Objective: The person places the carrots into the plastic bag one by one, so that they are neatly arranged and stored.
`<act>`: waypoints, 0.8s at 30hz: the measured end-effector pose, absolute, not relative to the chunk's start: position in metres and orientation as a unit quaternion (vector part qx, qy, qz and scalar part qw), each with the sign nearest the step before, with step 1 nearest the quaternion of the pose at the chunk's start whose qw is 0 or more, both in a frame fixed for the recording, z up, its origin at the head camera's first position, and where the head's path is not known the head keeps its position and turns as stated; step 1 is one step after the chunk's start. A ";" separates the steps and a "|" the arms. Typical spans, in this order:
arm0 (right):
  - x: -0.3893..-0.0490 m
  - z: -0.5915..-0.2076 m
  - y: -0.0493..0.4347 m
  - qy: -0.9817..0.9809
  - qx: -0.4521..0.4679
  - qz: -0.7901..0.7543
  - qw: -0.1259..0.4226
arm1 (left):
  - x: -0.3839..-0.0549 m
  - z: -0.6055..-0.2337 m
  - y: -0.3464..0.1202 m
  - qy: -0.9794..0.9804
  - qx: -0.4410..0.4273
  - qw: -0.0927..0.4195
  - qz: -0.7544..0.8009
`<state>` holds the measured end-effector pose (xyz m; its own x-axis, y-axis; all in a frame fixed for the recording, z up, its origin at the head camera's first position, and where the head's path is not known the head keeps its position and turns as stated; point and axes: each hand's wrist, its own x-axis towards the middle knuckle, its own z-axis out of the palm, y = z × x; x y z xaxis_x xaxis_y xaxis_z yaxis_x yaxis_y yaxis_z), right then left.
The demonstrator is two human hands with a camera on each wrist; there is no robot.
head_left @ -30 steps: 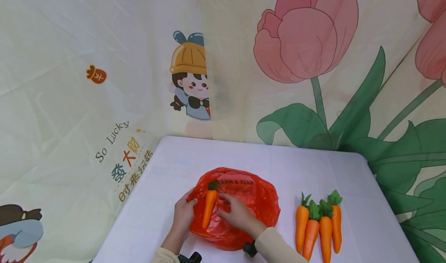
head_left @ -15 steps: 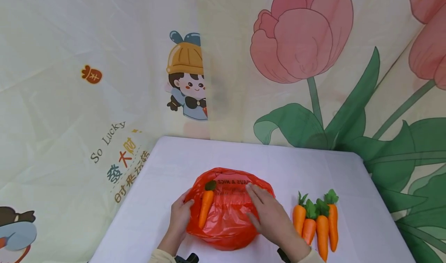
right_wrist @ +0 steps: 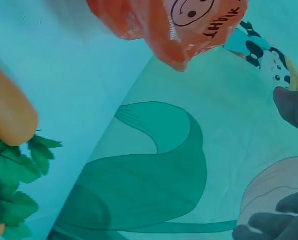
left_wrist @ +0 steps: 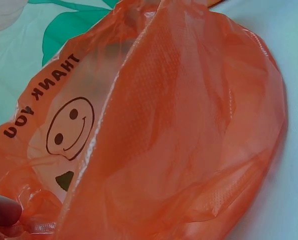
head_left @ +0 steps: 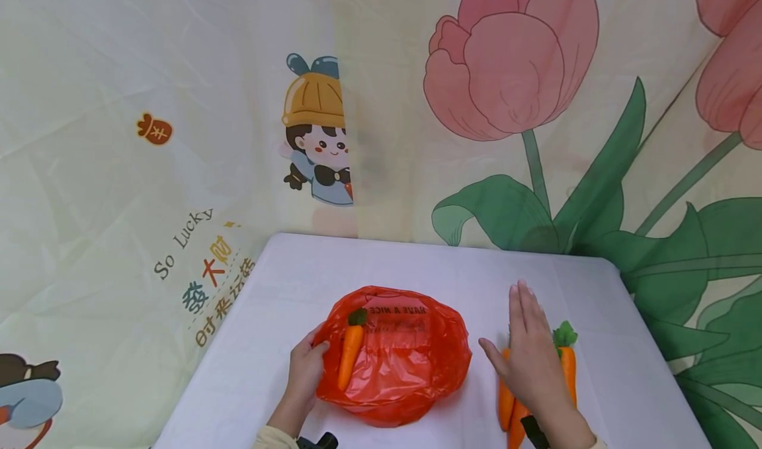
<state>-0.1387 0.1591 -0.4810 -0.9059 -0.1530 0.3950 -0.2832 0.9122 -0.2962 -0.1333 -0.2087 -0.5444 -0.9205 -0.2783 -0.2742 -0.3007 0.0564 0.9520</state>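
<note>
While one carrot [head_left: 350,358] lies inside the red plastic bag [head_left: 449,343], near its left side and with its leafy top toward the table's [head_left: 476,274] far edge, several loose carrots [head_left: 569,373] lie side by side to the right of the bag, partly hidden in the head view beneath the right hand [head_left: 532,360]. To handle these well, that hand would probably do best to come down over a single carrot, an outer one first, so that thumb and fingers meet round the thick part just below the leaves; pinching the leaves alone might let it slip. A slow, level lift should keep the neighbours from rolling. The bag looks thin and floppy, so its rim calls for a steady hold without a hard pull, its mouth kept wide.

The right grip is spread and empty: the fingers are nearly straight, with the thumb held well apart; whether the hand touches a carrot cannot be told. The left hand [head_left: 305,363] pinches the bag's left rim, thumb over the inner side, so that grip is closed on film only; how tightly cannot be seen.

Black devices [head_left: 321,441] sit at both wrists, and beyond the table rises a pale backdrop [head_left: 387,92] printed with pink tulips [head_left: 512,59] and a cartoon figure [head_left: 321,131].
</note>
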 end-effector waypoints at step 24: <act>-0.139 -0.543 0.170 -0.984 -0.070 0.160 -0.024 | -0.132 -0.545 -0.210 0.727 -0.200 0.013 0.657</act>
